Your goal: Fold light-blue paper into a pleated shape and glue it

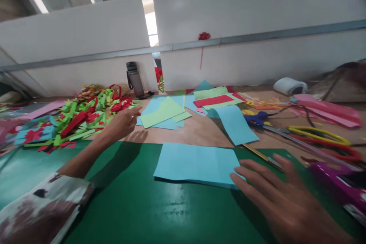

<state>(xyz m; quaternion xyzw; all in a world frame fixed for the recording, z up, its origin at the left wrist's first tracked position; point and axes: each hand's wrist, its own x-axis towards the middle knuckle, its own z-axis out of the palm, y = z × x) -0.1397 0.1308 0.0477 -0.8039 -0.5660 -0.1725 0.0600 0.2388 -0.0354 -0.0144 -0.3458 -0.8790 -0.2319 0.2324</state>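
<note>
- Head cam view: blue paper (pixel 197 164) lies flat-ish, long side across, on green mat (pixel 171 213), btwn the 2 hands, nearer the R one; front edge sits slightly up, thin shadow under it.
- R hand (pixel 283 194): open, fingers spread, a bit blurred, fingertips at the paper's R end; can't tell how firmly they touch.
- L hand (pixel 124 122): arm stretched out fwd, fingers partly curled, over the table (pixel 194 135) just past the mat; can't tell if anything's pinched.
- Nr L hand: scrap pile (pixel 82 114), mostly green & red bits, to its L; lt. green sheets (pixel 164 112) to its R, on top of more blue.
- Grey bottle (pixel 135 80) upright behind, nr the wall.
- Beyond R hand: curled blue strip (pixel 236 124), its nr end just past the blue paper; also a blue tool w/ cable (pixel 256 119) & yellow handles (pixel 320 134).
- Far R: purple item (pixel 334 183), partly cut off by pic edge.
- White roll (pixel 290 85) at back R; red bow (pixel 204 36) up on wall rail.
</note>
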